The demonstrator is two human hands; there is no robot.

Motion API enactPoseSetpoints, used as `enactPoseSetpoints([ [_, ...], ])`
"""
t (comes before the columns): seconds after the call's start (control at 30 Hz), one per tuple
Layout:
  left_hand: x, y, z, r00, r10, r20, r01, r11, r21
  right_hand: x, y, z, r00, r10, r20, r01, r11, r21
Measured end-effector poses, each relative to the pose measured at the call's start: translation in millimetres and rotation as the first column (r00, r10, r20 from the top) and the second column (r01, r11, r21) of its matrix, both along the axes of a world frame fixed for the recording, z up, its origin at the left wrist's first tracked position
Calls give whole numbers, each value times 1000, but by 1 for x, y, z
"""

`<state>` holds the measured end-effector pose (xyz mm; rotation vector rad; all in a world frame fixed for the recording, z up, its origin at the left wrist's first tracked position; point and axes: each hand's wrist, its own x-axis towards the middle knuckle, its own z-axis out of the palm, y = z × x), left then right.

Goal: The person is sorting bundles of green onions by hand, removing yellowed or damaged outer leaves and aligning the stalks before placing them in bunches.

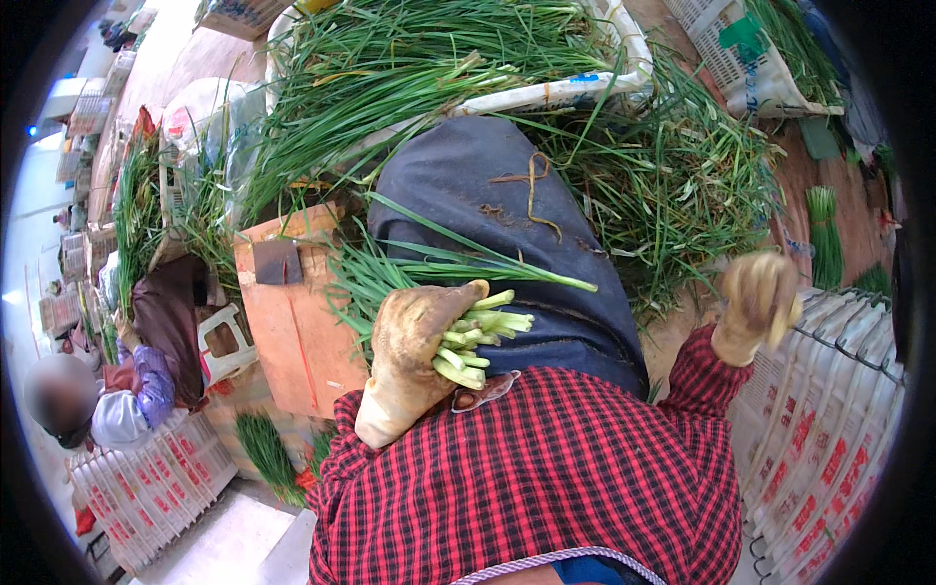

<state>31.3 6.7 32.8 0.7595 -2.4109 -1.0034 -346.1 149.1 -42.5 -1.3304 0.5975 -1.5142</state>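
Observation:
My left hand (417, 351), in a soiled pale glove, is closed around a bunch of green leafy stalks (486, 329). Their pale cut ends point right and their leaves trail left beneath the hand. A loose stalk (563, 280) lies across my dark-clad leg just above the bunch. My right hand (758, 303), gloved too, is raised at the right, beside the stacked white crates; it is blurred, so its fingers and anything in them are unclear. Past my knees, a white plastic crate (636, 55) is heaped with long green stalks (395, 95).
Trimmed leaves (680, 175) are piled right of my legs. An orange-brown board (322, 344) lies on the left. Stacked white crates (812, 424) stand at the right. Another person (139, 395) sits at far left near more crates (157, 482). A tied green bundle (824, 238) stands at right.

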Motion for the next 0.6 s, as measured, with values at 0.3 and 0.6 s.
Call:
enactPoseSetpoints([
  [0.3,1,4,2,997,-29,71,30,1000,-5,128,-15,11,714,-153,-683,591,656,470],
  [0.6,-1,21,-15,947,-245,207,278,950,-146,176,-33,40,535,-143,-833,453,880,140],
])
